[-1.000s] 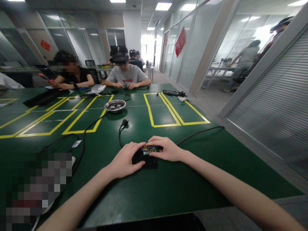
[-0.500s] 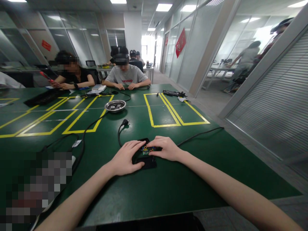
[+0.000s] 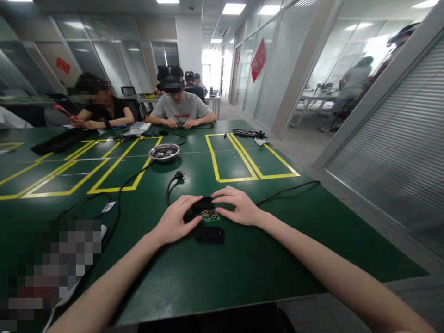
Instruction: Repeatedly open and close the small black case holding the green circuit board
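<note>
A small green circuit board (image 3: 210, 215) with ring-shaped coils lies between my two hands, just in front of a black plastic case half (image 3: 204, 202). My left hand (image 3: 176, 220) curls in from the left, its thumb at the board's left end and its fingers on the case half. From the right, my right hand (image 3: 239, 206) has its thumb at the board's right end and its fingertips by the case half's right edge. Nearer to me, a second black case half (image 3: 210, 235) rests on the green table, untouched. Fingers partly hide the board's ends.
Behind my hands a black power plug (image 3: 178, 175) on a cord lies near a metal bowl (image 3: 164, 152) of small metal parts. Another black cable (image 3: 287, 188) runs to the right. Yellow tape (image 3: 239, 179) marks rectangles. People sit across the table (image 3: 277, 259).
My left thumb has moved from the near case half up to the board, leaving that half uncovered. My right fingers have shifted back toward the far case half, which shows more now.
</note>
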`<state>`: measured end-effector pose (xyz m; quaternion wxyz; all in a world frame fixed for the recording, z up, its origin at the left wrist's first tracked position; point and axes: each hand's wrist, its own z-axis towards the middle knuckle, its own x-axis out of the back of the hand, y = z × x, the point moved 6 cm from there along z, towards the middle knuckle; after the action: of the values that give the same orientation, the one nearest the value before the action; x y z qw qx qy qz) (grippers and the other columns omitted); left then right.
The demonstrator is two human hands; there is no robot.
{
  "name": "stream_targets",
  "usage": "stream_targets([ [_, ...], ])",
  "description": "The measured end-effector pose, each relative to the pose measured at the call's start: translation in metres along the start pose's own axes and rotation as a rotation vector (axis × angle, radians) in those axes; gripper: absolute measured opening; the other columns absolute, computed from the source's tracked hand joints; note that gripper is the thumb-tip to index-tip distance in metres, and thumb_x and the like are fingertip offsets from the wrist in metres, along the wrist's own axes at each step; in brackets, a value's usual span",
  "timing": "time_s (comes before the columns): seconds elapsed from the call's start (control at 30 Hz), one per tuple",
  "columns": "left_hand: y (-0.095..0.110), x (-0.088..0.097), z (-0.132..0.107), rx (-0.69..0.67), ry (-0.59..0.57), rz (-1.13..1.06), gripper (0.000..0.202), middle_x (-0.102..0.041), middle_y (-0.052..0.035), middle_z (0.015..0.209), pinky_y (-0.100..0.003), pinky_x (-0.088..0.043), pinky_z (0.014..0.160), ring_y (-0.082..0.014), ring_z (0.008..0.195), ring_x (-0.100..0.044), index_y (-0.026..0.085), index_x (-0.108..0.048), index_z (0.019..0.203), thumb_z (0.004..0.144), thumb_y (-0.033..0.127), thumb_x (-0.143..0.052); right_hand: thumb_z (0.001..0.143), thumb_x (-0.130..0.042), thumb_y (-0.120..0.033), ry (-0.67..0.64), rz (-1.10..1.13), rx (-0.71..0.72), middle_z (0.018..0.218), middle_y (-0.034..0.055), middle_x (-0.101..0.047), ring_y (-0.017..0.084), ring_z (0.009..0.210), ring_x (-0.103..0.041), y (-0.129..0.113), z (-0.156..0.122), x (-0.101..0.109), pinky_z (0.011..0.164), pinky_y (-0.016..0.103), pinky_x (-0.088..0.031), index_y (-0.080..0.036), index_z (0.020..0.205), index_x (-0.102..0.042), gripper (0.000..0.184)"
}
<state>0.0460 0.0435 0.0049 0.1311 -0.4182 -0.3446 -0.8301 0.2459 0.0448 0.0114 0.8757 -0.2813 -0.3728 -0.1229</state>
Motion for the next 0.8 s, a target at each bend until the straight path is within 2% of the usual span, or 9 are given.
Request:
stream_targets([
  [0.07,-0.005,0.009,0.000,0.014,0.057,0.015,0.031,-0.070,-0.0103,0.121,-0.042,-0.055,0.099,-0.0257,0.113,-0.066,0.021,-0.065,0.123,0.094,0.029,-0.062,0.097,-0.064,-0.035,0.010,0.003,-0.050,0.101,0.0091,-0.074,0.021,0.092,-0.068,0.008,-0.002,0.015,0.083,0.036,-0.054,-0.020,0.097,-0.074,0.019],
  [0.13,-0.011,0.015,-0.001,0.032,0.071,0.028,0.023,-0.071,-0.0084,0.112,-0.039,-0.056,0.093,-0.0239,0.104,-0.068,0.021,-0.068,0.113,0.092,0.028,-0.062,0.093,-0.068,-0.039,-0.019,0.009,-0.107,0.079,0.0043,-0.068,0.017,0.071,-0.063,0.014,-0.005,0.021,0.067,0.029,-0.049,-0.018,0.082,-0.071,0.024],
  [0.23,-0.017,0.016,-0.002,0.041,-0.007,0.010,0.012,-0.070,-0.0046,0.097,-0.031,-0.056,0.078,-0.0190,0.085,-0.069,0.020,-0.069,0.096,0.090,0.029,-0.064,0.086,-0.076,-0.046,-0.144,0.074,-0.131,0.059,-0.0040,-0.056,0.011,0.052,-0.049,0.007,-0.006,0.010,0.055,0.025,-0.038,-0.018,0.076,-0.068,0.031],
  [0.3,-0.018,0.014,-0.002,0.035,-0.061,-0.003,0.012,-0.069,-0.0035,0.090,-0.028,-0.054,0.072,-0.0171,0.078,-0.067,0.020,-0.069,0.089,0.090,0.031,-0.067,0.082,-0.080,-0.048,-0.247,0.094,-0.079,0.059,-0.0057,-0.056,0.009,0.051,-0.049,-0.008,-0.005,-0.005,0.056,0.023,-0.036,-0.018,0.081,-0.070,0.031],
  [0.43,-0.017,0.010,-0.002,0.034,-0.102,-0.034,0.016,-0.069,-0.0040,0.085,-0.027,-0.052,0.070,-0.0164,0.075,-0.066,0.018,-0.071,0.086,0.092,0.032,-0.064,0.084,-0.080,-0.037,-0.344,-0.010,-0.030,0.063,-0.0056,-0.059,0.010,0.055,-0.053,-0.026,-0.004,-0.026,0.056,0.023,-0.033,-0.019,0.086,-0.071,0.019],
  [0.57,-0.017,0.008,-0.002,0.046,-0.138,-0.062,0.018,-0.069,-0.0051,0.088,-0.026,-0.052,0.067,-0.0165,0.077,-0.066,0.019,-0.075,0.093,0.093,0.031,-0.061,0.085,-0.078,-0.032,-0.347,-0.048,-0.048,0.063,-0.0045,-0.060,0.010,0.056,-0.055,-0.020,-0.005,-0.024,0.056,0.023,-0.033,-0.020,0.079,-0.071,0.015],
  [0.7,-0.019,0.009,-0.001,0.062,-0.142,-0.064,0.017,-0.065,-0.0033,0.083,-0.026,-0.050,0.065,-0.0158,0.073,-0.062,0.019,-0.072,0.088,0.092,0.031,-0.061,0.086,-0.076,-0.027,-0.319,-0.061,-0.078,0.060,-0.0045,-0.060,0.010,0.054,-0.053,-0.012,-0.005,-0.023,0.055,0.023,-0.032,-0.019,0.073,-0.069,0.017],
  [0.8,-0.019,0.008,0.000,0.067,-0.151,-0.064,0.014,-0.066,-0.0040,0.088,-0.027,-0.051,0.067,-0.0164,0.075,-0.061,0.019,-0.068,0.087,0.090,0.029,-0.060,0.085,-0.075,-0.025,-0.288,-0.075,-0.088,0.060,-0.0043,-0.060,0.010,0.053,-0.052,-0.011,-0.005,-0.026,0.055,0.023,-0.032,-0.019,0.069,-0.066,0.019],
])
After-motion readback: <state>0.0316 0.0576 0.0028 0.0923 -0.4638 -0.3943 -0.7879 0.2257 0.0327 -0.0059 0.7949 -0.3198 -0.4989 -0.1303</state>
